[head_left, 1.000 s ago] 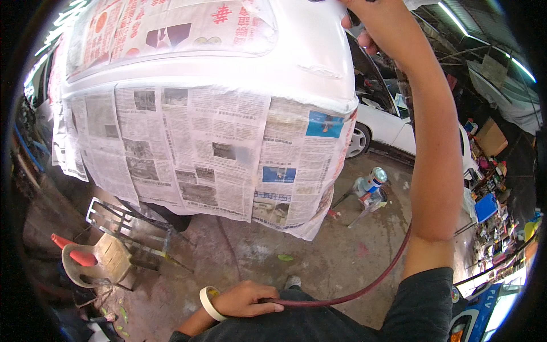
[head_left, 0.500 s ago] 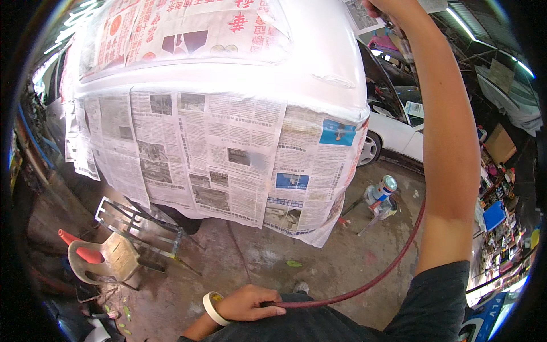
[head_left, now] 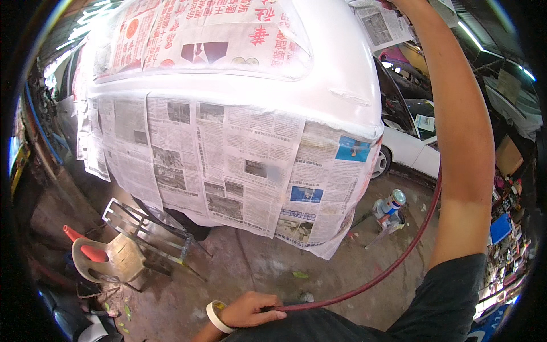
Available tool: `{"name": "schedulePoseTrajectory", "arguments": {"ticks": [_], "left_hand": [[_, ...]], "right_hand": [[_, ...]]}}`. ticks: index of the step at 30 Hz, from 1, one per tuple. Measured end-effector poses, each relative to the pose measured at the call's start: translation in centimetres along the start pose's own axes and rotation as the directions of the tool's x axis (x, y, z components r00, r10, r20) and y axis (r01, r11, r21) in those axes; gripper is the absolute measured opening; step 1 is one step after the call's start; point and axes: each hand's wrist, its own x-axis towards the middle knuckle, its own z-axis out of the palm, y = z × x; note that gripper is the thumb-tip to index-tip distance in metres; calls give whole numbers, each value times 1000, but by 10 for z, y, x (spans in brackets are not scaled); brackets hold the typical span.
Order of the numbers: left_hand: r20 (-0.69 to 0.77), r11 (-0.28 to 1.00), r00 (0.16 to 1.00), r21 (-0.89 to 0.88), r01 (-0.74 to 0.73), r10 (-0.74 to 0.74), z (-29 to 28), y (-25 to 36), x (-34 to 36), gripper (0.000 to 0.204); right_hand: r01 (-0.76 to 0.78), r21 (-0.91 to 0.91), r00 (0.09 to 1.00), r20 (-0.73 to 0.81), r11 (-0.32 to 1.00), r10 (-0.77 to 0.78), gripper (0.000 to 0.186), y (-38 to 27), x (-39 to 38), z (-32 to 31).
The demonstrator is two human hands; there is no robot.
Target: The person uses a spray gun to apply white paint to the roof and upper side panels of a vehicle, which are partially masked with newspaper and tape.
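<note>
My left hand [head_left: 250,309], low in front of my body, is closed around a dark red hose [head_left: 370,289]. A pale roll of tape [head_left: 218,317] sits round that wrist like a bracelet. The hose curves up to the right, passing behind my raised right arm. My right hand [head_left: 405,3] is largely cut off by the top edge; it appears closed on a metallic spray gun, which hardly shows now. Ahead stands a vehicle with a glossy white body [head_left: 336,85]. Newspaper sheets [head_left: 239,165] cover its lower part, and red-printed paper [head_left: 194,40] covers its window.
A beige plastic chair [head_left: 125,256] with an orange-red cone [head_left: 94,252] and a metal frame stand at the lower left. Cans [head_left: 393,200] sit on a small stand at right, near a white car [head_left: 407,149]. Cluttered shelves line the far right.
The scene has shifted slightly right and down in view. My right hand has gone further out at the top edge. My left hand keeps its hold on the hose.
</note>
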Motion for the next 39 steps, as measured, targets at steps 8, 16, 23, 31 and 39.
{"name": "schedulePoseTrajectory", "arguments": {"ticks": [8,16,23,31,39], "left_hand": [[-90,995,996,97,38,-30,-5,3,-14,28],[-158,997,985,24,76,-71,-13,2,-33,26],[-364,986,927,-95,-137,93,-24,36,-44,27],[-475,990,880,-118,-78,13,-35,39,-57,26],[-569,979,818,-197,-41,-81,-32,36,-62,23]], "right_hand": [[46,215,993,93,975,-68,26,-36,37,48],[17,332,987,143,943,-68,40,-65,76,63],[-172,31,984,-29,985,173,33,-75,106,50],[10,152,999,-52,988,-2,28,-99,151,112],[73,363,995,35,929,-92,31,-162,171,165]]}}
